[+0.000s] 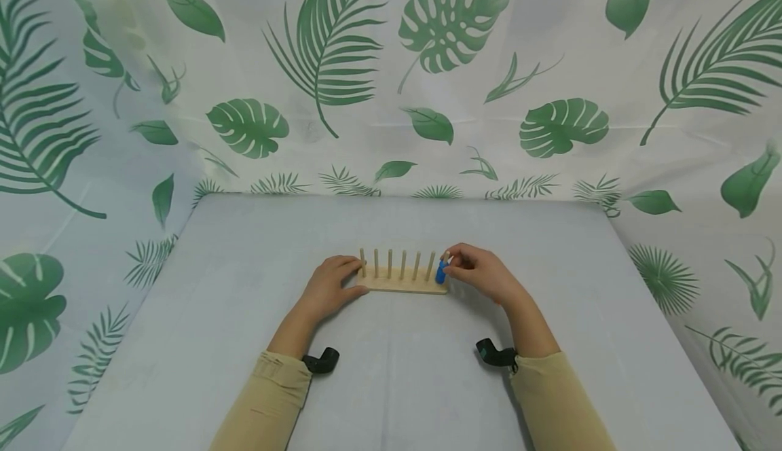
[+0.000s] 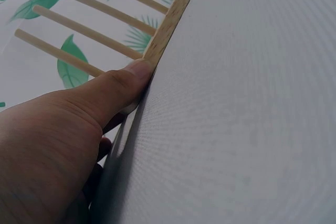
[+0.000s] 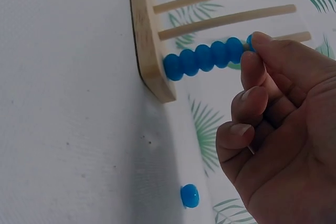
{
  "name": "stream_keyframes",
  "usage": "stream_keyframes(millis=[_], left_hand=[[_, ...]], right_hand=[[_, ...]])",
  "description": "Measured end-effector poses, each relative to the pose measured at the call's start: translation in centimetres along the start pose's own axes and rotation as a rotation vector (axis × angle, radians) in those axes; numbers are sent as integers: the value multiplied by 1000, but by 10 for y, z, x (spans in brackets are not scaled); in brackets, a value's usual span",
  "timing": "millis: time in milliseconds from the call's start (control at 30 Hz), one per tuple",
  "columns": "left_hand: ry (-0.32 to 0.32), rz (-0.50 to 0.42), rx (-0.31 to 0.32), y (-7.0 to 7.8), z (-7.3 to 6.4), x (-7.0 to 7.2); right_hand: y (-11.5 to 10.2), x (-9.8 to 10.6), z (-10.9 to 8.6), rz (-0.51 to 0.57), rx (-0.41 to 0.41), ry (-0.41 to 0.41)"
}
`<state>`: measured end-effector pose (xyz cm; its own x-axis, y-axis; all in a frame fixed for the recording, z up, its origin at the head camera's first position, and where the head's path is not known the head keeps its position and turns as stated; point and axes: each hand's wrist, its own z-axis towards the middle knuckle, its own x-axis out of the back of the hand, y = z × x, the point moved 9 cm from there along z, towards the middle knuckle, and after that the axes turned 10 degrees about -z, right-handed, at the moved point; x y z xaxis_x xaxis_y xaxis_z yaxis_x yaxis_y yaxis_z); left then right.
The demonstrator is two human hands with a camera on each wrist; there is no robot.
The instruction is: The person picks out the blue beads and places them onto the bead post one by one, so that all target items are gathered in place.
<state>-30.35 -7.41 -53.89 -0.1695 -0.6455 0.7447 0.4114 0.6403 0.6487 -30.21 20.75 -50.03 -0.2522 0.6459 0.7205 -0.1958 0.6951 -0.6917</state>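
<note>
A wooden peg rack [image 1: 403, 289] with several upright pegs stands on the table. My left hand [image 1: 332, 286] grips its left end; in the left wrist view the thumb [image 2: 137, 71] presses the base's edge, while the other fingers are mostly hidden. Several blue beads [image 3: 205, 57] are stacked on the rightmost peg. At that peg my right hand [image 1: 482, 273] pinches one more blue bead [image 3: 250, 42] between thumb and forefinger, a small gap above the stack, with the peg's tip [image 3: 299, 36] showing beyond. The other pegs carry no beads.
A loose blue bead [image 3: 190, 196] lies on the table beyond the rack's right end, seen only in the right wrist view. A white cloth [image 1: 385, 369] covers the table. Leaf-patterned curtains [image 1: 366, 145] hang behind and at the sides.
</note>
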Motion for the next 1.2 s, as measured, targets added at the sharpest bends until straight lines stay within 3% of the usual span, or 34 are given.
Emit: stream_keyframes(millis=[867, 1200], left_hand=[[7, -3, 5, 0, 0, 0], [6, 7, 4, -1, 0, 0]], right_hand=[[4, -5, -3, -8, 25, 11], [20, 10, -13, -38, -49, 20]])
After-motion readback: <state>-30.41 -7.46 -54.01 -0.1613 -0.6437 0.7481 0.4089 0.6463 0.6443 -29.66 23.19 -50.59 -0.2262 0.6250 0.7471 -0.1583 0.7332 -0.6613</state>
